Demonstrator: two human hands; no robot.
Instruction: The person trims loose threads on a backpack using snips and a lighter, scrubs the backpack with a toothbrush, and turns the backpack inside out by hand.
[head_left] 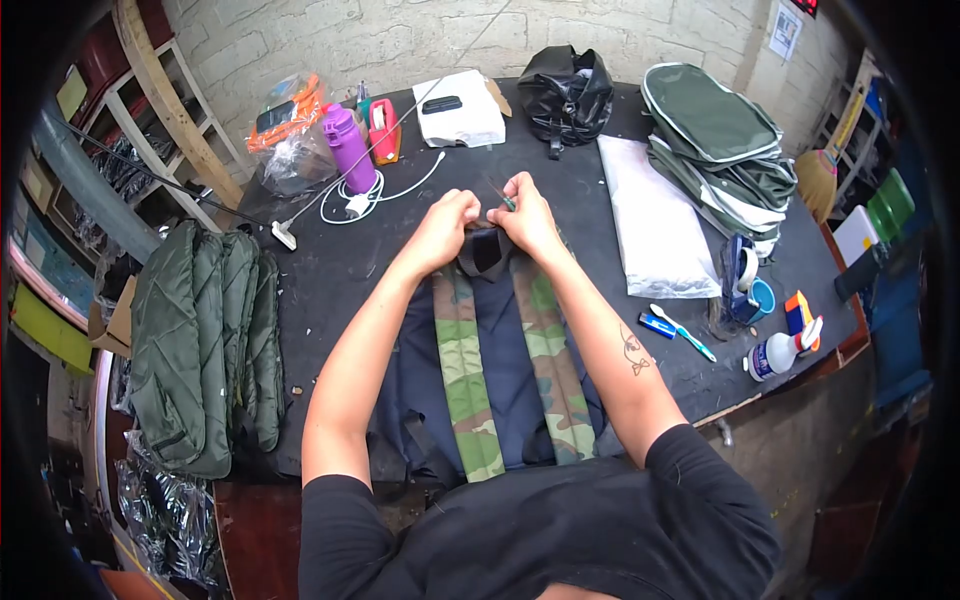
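The backpack (500, 370) lies flat on the black tabletop (330, 300). The left hand (447, 226) pinches its top edge; the right hand (531, 220), beside it, grips a small green-handled tool (509, 204). Left of the backpack lie dark-green bags (195, 350); right of it, a white packet (658, 222) and a spray bottle (774, 357); beyond it, a purple bottle (348, 150) and a pale block wall (370, 40). Concrete floor (785, 460) shows farther right of it.

Navy backpack (501, 345), camouflage straps (462, 372) uppermost
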